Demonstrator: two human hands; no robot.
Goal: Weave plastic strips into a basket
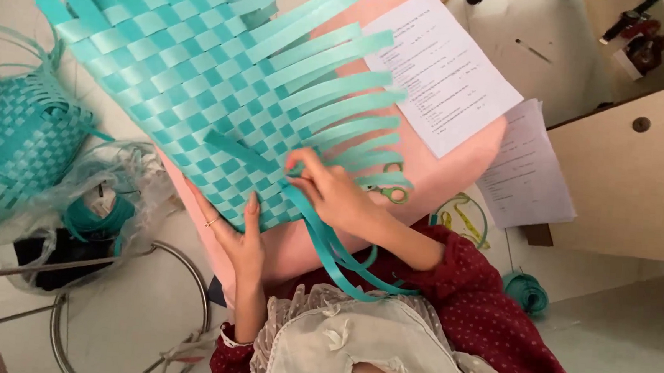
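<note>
Nearest the body, loose teal strips are pinched in the right hand where they enter the woven mat, while the mat's lower edge is steadied by the left hand, laid flat and open against it. Resting on a pink counter, the mat is judged light, springy and rather slippery, best gripped along its tightly woven edge, not by the free strip ends. Farther off, printed sheets and a half-woven basket are seen.

Woven mat covers pink table; papers, scissors crowd right edge; bare floor lower right.
</note>
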